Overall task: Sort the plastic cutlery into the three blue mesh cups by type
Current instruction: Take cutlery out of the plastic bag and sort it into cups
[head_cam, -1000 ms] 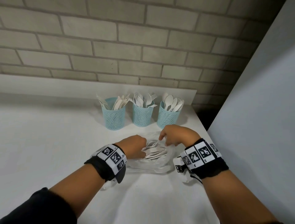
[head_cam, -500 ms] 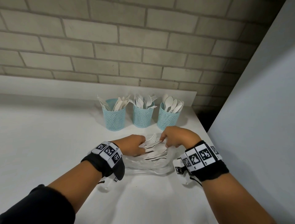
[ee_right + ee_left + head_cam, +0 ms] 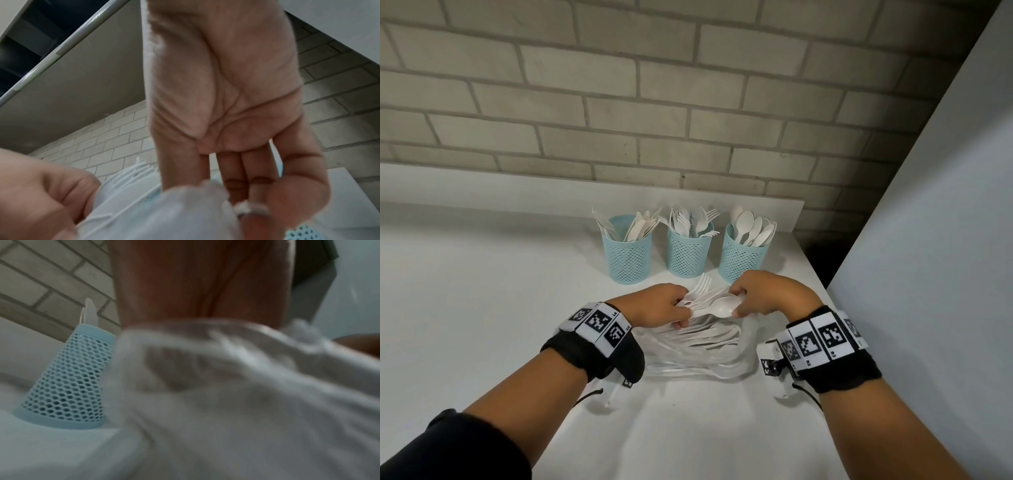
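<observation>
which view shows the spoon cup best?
Head view: the spoon cup stands rightmost, whole, spoon bowls visible above its rim. Right wrist catches only a corner of blue mesh at the bottom edge; left wrist shows a different cup.

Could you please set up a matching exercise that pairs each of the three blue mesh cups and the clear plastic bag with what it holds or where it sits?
Things:
1. left blue mesh cup
2. middle blue mesh cup
3. right blue mesh cup
4. clear plastic bag

Descriptions:
A. holds white plastic spoons
B. lies on the table under both hands, cutlery inside
C. holds white plastic knives
D. holds white plastic forks

Pairs: 1-C, 2-D, 3-A, 4-B
</observation>
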A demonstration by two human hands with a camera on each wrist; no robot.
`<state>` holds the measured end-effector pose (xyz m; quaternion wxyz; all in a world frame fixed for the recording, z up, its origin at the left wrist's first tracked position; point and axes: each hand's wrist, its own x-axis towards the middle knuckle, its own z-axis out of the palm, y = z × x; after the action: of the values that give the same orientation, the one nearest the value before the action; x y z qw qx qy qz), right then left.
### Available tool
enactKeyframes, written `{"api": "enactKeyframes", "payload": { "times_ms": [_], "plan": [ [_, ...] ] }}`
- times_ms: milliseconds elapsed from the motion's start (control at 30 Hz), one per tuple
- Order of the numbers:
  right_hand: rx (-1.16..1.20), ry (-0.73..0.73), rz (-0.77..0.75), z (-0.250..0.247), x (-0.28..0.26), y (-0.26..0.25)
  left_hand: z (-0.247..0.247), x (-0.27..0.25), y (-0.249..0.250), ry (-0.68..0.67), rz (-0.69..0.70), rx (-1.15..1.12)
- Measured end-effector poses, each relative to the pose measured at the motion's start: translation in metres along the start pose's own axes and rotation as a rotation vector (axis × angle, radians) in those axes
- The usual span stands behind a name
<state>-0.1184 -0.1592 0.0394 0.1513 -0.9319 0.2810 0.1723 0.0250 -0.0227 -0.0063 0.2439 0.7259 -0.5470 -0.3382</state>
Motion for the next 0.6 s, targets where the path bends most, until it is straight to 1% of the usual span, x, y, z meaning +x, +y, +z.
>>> {"api": "enactKeyframes", "payload": {
  "times_ms": [67,167,233,300,367,433,500,600],
  "plan": [
    [0.095,0.007,-0.031,-0.006,-0.003,0.004,-0.006,-0.002,0.002,0.023,0.029,-0.053],
    [0.249,0.124,-0.128,-0.018,-0.006,0.008,-0.015,-0.002,0.002,0.054,0.074,-0.23],
    [0.437,0.222,-0.176,-0.025,-0.006,0.004,-0.02,-0.002,0.006,0.095,0.083,-0.346],
    [0.683,0.285,-0.201,-0.028,0.001,-0.002,-0.022,0.001,0.012,0.141,0.087,-0.433],
    [0.875,0.352,-0.22,-0.029,0.011,-0.009,-0.021,0.004,0.018,0.166,0.091,-0.545],
    [0.969,0.435,-0.23,-0.029,0.021,-0.017,-0.018,0.008,0.022,0.187,0.076,-0.701],
    [1.018,0.487,-0.221,-0.027,0.03,-0.022,-0.016,0.01,0.025,0.216,0.058,-0.826],
    [1.054,0.491,-0.186,-0.019,0.042,-0.025,-0.009,0.013,0.023,0.257,0.049,-0.9]
  ]
}}
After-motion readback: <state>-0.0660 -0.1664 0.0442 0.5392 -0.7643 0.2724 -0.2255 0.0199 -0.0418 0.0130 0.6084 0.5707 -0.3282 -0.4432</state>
